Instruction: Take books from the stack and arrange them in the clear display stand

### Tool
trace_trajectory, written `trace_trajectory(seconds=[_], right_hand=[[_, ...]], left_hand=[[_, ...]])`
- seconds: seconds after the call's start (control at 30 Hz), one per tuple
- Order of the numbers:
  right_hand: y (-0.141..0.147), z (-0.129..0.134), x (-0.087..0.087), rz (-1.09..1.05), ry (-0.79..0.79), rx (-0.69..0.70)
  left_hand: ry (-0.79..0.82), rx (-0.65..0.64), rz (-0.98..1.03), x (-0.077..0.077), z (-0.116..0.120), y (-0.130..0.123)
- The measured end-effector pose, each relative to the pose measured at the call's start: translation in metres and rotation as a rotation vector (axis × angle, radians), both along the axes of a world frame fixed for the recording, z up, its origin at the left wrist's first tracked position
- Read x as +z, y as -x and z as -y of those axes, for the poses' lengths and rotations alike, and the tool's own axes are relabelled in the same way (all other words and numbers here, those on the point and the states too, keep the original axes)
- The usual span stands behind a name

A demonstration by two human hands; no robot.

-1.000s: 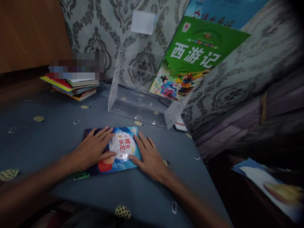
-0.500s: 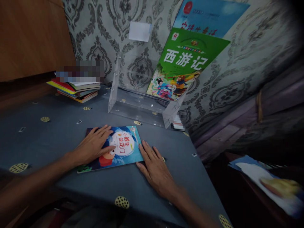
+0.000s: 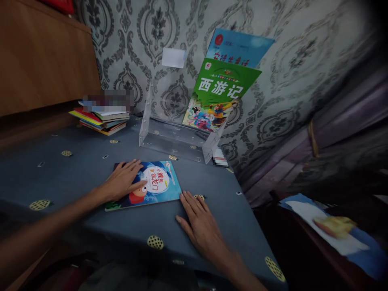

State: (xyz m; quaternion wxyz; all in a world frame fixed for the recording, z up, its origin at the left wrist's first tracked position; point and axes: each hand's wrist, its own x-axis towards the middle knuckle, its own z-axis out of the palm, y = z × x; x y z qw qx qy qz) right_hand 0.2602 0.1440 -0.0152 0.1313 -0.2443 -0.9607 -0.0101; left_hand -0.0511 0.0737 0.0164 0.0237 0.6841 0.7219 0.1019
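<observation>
A thin picture book (image 3: 169, 178) with a blue cover, a white circle and a red-orange fish lies flat on the table. My left hand (image 3: 123, 180) rests on the left part of its cover, fingers stretched out. My right hand (image 3: 201, 222) lies flat on the cloth by the book's lower right corner, its fingertips at or just beside that corner. Behind the book stands a clear acrylic book stand (image 3: 172, 145). A green book (image 3: 222, 91) leans in the stand's right side, with a blue book (image 3: 239, 44) behind it.
Several books are piled in a stack (image 3: 103, 121) at the back left, beside a wooden cabinet (image 3: 45, 52). A blue patterned tablecloth (image 3: 127, 234) covers the table, whose edge slopes down on the right. Beyond it lie colourful printed papers or books (image 3: 330, 222) and a purple curtain (image 3: 342, 129).
The camera view has shifted and pulled back slightly. My right hand sits a little lower against the book's corner; my left hand stays on the cover.
</observation>
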Motion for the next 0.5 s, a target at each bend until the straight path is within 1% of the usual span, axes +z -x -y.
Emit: trace_trajectory(seconds=[0.13,0.27,0.37,0.5], right_hand=[[0.000,0.002,0.002,-0.010,-0.022,-0.014],[0.001,0.004,0.006,0.020,0.001,-0.021],[0.002,0.005,0.009,0.008,0.025,-0.036],[0.002,0.006,0.009,-0.033,0.040,-0.036]], left_hand=[[0.016,0.011,-0.037,0.001,-0.001,-0.001],[0.003,0.002,-0.054,0.003,-0.001,0.001],[0.006,-0.009,-0.063,0.010,0.000,0.001],[0.052,0.015,-0.091,0.022,-0.001,0.000]])
